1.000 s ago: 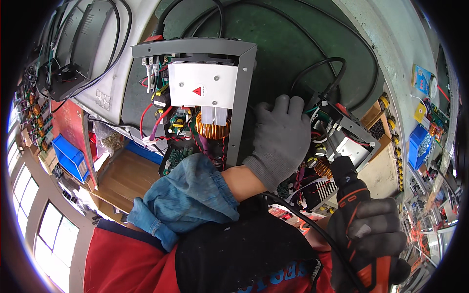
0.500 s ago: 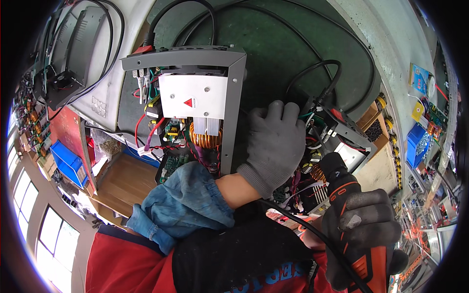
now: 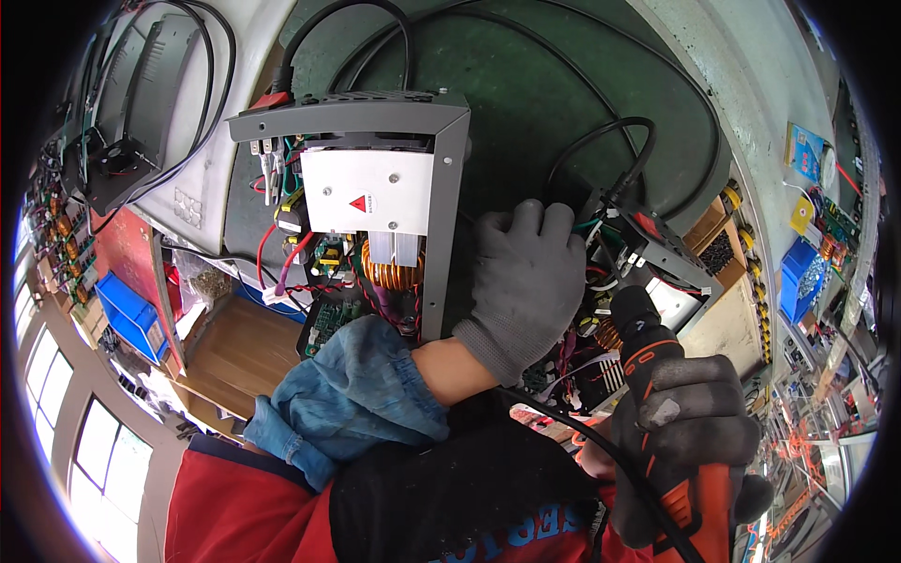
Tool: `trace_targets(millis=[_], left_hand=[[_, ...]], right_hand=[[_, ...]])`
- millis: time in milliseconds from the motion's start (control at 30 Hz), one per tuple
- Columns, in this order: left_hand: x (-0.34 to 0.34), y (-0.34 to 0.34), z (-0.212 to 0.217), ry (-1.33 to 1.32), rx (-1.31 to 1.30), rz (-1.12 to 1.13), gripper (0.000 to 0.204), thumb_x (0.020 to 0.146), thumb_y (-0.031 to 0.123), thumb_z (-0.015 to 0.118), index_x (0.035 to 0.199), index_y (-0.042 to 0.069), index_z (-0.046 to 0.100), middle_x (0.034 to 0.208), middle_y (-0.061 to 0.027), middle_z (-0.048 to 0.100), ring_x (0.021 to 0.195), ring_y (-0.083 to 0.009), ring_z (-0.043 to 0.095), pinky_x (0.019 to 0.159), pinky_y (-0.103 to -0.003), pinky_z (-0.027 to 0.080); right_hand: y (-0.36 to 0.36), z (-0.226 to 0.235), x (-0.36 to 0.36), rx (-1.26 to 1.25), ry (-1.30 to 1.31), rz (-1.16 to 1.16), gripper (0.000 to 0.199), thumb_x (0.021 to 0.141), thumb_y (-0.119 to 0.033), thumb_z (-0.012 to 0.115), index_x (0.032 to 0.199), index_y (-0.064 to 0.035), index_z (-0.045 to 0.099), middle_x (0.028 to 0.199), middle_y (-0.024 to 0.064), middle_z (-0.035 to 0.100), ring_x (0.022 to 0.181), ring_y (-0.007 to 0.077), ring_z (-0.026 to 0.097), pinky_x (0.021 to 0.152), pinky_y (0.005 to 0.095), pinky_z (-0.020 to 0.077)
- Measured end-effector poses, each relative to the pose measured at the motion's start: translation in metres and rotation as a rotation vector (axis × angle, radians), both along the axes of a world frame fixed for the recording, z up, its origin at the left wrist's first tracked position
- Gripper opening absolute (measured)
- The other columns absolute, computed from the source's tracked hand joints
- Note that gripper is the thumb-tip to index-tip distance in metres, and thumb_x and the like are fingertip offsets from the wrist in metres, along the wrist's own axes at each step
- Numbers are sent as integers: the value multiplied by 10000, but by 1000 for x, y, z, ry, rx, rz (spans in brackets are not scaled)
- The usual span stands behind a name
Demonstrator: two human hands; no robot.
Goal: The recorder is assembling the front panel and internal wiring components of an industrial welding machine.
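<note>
My right hand (image 3: pixel 699 413), in a dark grey glove, is wrapped round an orange and black power screwdriver (image 3: pixel 648 342). The tool's long bit points up and left into the smaller-looking electronics unit (image 3: pixel 672 298), whose grey metal frame holds a white plate, wires and a copper coil. Whether the bit touches a screw cannot be made out. On that unit's left side lies my left hand (image 3: pixel 527 281), grey-gloved, its fingers curled over and the tips hidden. A similar open electronics unit (image 3: pixel 446 216), with a white plate and warning label, stands left of it.
Thick black cables (image 3: pixel 526 52) loop across the green work mat (image 3: pixel 507 122). A power cord (image 3: pixel 601 441) from the tool crosses before my torso. Wooden bins (image 3: pixel 718 239) with small parts sit right; a blue bin (image 3: pixel 131 314) and a dark metal housing (image 3: pixel 141 103) are left.
The power screwdriver and my right hand have shifted slightly up and left. The left electronics unit has moved a little to the left; my left hand stays nearly in place.
</note>
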State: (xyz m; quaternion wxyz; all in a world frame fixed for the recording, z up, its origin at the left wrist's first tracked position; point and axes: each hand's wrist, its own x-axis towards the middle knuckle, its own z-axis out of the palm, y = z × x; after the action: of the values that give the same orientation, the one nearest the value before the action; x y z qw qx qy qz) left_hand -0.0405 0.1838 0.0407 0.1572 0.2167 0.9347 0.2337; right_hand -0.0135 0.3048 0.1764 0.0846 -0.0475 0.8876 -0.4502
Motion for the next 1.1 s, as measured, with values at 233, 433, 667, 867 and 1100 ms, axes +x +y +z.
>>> trace_targets(millis=[233,433,667,867,1100], left_hand=[[-1,0,0,-14,13,0,93,733,154,595,798,94,620,888,-51,512,900,-222,503,821,-421,400],[-2,1,-2,-3,45,17,90,748,155,588,816,105,620,908,-48,522,938,-215,516,879,-424,385],[-1,2,-3,-178,123,160,126,724,123,609,849,122,627,955,-37,537,964,-217,525,892,-418,361],[-1,1,-5,-216,148,175,173,719,101,616,890,125,617,965,-45,550,961,-239,542,865,-411,380],[-5,1,-3,-521,117,180,313,746,73,652,1040,101,551,982,-113,580,864,-340,613,733,-431,503]], right_hand=[[13,-7,-1,-211,-64,-68,353,587,-105,816,789,-50,532,836,76,570,764,231,567,573,296,479],[13,-12,-8,-228,-13,-49,289,782,-266,715,822,-14,580,883,113,599,765,256,576,583,325,489],[-1,-37,-3,-347,486,28,881,743,-268,737,1444,-169,213,854,88,584,749,250,596,564,367,508],[-5,-40,-1,-274,495,35,988,725,-460,760,1467,-214,156,865,84,586,709,254,617,577,400,534],[-26,-44,2,-279,583,-112,598,715,-475,748,1116,-199,401,766,65,612,665,271,653,590,402,574]])
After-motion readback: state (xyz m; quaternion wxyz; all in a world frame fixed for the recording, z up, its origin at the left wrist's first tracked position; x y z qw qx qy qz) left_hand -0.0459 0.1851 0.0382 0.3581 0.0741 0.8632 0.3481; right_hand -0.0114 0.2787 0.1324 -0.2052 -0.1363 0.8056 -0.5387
